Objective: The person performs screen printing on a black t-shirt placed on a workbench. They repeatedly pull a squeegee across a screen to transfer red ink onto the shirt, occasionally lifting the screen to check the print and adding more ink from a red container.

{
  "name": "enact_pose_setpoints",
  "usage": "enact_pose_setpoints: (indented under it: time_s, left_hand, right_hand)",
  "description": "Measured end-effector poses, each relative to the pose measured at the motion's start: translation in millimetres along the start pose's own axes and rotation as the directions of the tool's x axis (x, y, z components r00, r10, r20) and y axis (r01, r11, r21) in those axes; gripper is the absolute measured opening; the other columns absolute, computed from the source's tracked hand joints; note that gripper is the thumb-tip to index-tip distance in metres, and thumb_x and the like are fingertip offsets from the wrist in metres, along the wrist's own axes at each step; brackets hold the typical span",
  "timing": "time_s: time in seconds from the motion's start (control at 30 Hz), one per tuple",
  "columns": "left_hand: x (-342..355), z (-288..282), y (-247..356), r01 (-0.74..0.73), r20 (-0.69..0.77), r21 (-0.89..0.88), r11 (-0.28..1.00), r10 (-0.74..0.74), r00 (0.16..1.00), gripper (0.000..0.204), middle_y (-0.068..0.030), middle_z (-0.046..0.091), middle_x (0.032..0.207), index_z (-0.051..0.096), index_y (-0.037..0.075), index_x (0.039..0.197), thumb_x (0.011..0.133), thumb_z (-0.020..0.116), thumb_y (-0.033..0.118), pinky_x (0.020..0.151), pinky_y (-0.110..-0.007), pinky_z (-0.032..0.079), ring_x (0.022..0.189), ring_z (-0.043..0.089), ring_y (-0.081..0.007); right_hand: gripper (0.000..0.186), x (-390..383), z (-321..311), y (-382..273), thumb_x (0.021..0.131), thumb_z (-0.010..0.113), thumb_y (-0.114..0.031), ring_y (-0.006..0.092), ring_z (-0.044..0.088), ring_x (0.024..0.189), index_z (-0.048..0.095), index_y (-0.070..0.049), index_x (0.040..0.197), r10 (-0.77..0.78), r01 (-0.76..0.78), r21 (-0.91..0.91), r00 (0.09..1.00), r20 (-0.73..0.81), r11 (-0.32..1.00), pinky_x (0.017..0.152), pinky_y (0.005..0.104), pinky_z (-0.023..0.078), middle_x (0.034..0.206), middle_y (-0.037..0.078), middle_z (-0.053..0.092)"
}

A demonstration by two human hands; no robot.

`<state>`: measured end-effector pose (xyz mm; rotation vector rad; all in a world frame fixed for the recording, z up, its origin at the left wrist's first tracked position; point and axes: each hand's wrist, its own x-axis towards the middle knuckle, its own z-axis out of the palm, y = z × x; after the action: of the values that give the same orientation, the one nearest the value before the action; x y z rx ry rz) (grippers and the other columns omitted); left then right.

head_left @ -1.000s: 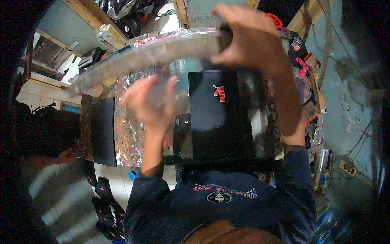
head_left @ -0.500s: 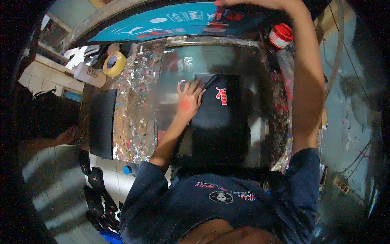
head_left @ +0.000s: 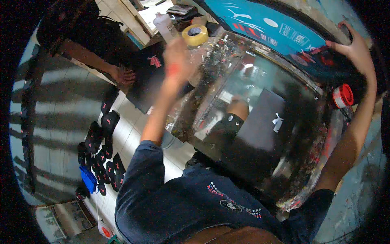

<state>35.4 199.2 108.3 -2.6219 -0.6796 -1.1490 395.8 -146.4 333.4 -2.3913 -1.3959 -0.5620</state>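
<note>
My left hand [head_left: 176, 61], smeared by motion, is over the right part of a black fabric panel [head_left: 148, 89] at the left end of the table. A red print shows on that panel; whether my fingers grip it is unclear. With its thumb and fingers, my right hand [head_left: 355, 49] holds the edge of a raised printing screen [head_left: 252, 18], blue with white and red figures. Below the screen, a glossy dark printing board [head_left: 300, 97] carries a dark rectangle [head_left: 260, 126] with a white leaping-animal figure.
Another person's hand [head_left: 124, 75] is at the black panel's left edge. Yellow tape [head_left: 195, 35] and a translucent bottle [head_left: 163, 24] stand at the back; a red-lidded tub [head_left: 343, 95] is at right. Several black printed pieces [head_left: 97, 138] lie on the floor at left beside a blue object [head_left: 88, 179].
My left hand has moved from the board to the left end of the table. The red-printed black panel is now there, off the board. My view has turned left; my right hand still holds the screen.
</note>
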Motion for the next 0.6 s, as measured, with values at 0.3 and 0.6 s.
enact_pose_setpoints:
  time_s: [0.3, 0.6]
  left_hand:
    - [-99, 3, 509, -0.187, -0.098, -0.981, 0.05, 0.702, 0.705, 0.04, -0.0192, 0.07, 0.101, 0.067, 0.005, 0.111, 0.086, 0.074, 0.036, 0.099, -0.053, 0.047, 0.103, 0.065, -0.0423]
    - [-90, 35, 441, -0.242, -0.019, -0.949, 0.203, 0.726, 0.687, 0.072, -0.0146, 0.07, 0.097, 0.054, 0.004, 0.137, 0.081, 0.079, 0.041, 0.102, -0.05, 0.046, 0.102, 0.066, -0.037]
  right_hand:
    - [0.094, -4, -33, -59, 0.059, 0.089, -0.061, 0.0425, 0.068, 0.107, 0.067, 0.01, 0.117, -0.015, 0.02, -0.125, 0.999, 0.04, 0.992, 0.095, 0.0441, 0.053, 0.116, 0.03, 0.07]
    - [0.092, 3, -26, -41, 0.057, 0.089, -0.064, 0.0399, 0.071, 0.098, 0.071, 0.01, 0.111, -0.058, 0.058, -0.117, 0.998, 0.002, 0.991, 0.088, 0.0427, 0.055, 0.107, 0.029, 0.073]
